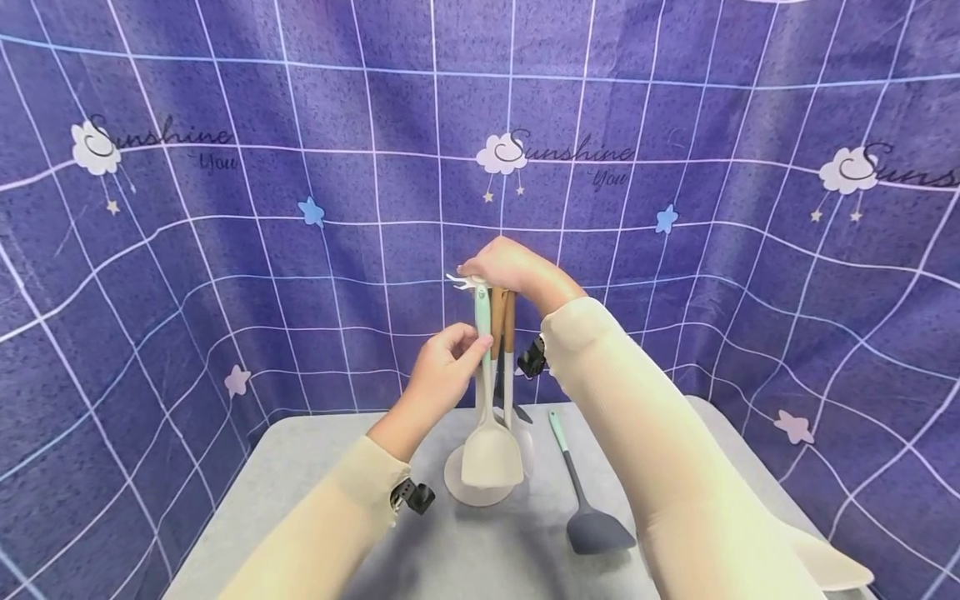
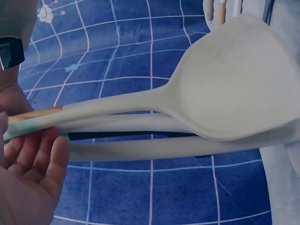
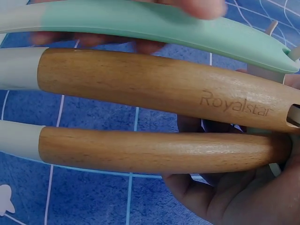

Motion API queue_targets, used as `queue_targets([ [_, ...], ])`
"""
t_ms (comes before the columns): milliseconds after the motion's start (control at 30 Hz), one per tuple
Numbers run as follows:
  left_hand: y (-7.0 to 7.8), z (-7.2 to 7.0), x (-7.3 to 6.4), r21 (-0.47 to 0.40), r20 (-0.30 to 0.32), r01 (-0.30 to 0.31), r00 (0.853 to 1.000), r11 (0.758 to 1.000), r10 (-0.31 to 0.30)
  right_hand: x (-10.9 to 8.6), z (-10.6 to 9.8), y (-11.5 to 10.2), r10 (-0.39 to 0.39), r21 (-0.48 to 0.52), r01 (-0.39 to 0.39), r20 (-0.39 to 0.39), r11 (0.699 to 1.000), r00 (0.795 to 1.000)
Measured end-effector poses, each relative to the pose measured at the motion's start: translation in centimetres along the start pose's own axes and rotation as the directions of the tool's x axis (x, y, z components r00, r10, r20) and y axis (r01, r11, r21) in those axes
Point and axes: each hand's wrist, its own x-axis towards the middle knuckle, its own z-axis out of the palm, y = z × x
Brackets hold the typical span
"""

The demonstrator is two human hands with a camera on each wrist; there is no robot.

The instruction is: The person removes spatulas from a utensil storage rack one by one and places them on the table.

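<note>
A cream turner with a mint-green handle (image 1: 491,458) hangs blade down at the front of a white utensil stand (image 1: 472,497). My left hand (image 1: 444,358) pinches that handle between thumb and fingers; in the right wrist view, the handle's end hole is at a white hook. Over the top of the stand, my right hand (image 1: 506,262) grips the hub, its fingers partly hidden behind handles. Two wooden handles (image 3: 140,86) with white shafts hang beside the turner, one marked "Royalstar". Behind them, a dark utensil (image 1: 517,410) is mostly covered.
On the grey table (image 1: 315,467), right of the stand, lies a dark grey turner with a mint handle (image 1: 597,533). A cream-coloured utensil (image 1: 832,565) pokes out beyond my right sleeve. A blue gridded curtain (image 1: 375,108) surrounds the table's back and sides.
</note>
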Motion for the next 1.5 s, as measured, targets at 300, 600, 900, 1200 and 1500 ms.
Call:
queue_targets([
  [300, -0.4, -0.1, -0.5, 0.112, 0.044, -0.002, 0.999, 0.994, -0.003, -0.3, -0.1, -0.1, 0.028, 0.051, -0.028, 0.002, 0.998, 1.0],
  [600, 0.0, -0.9, -0.9, 0.106, 0.057, 0.01, 0.998, 0.994, -0.016, -0.4, 0.1, -0.5, 0.03, 0.102, -0.031, 0.009, 0.994, 1.0],
  [900, 0.3, -0.9, -0.7, 0.009, 0.068, 0.009, 0.998, 1.0, -0.01, -0.6, 0.0, -0.7, 0.03, 0.093, -0.032, 0.021, 0.995, 0.999],
  [1200, 0.7, -0.7, -1.1, -0.009, 0.064, 0.005, 0.998, 1.0, -0.004, -0.5, 0.0, -0.6, 0.048, 0.088, -0.05, 0.025, 0.995, 0.999],
  [1500, 0.9, -0.5, -1.2, -0.01, 0.068, 0.001, 0.998, 1.0, -0.001, -0.3, -0.3, -0.3, 0.071, 0.067, -0.074, 0.039, 0.995, 0.997],
])
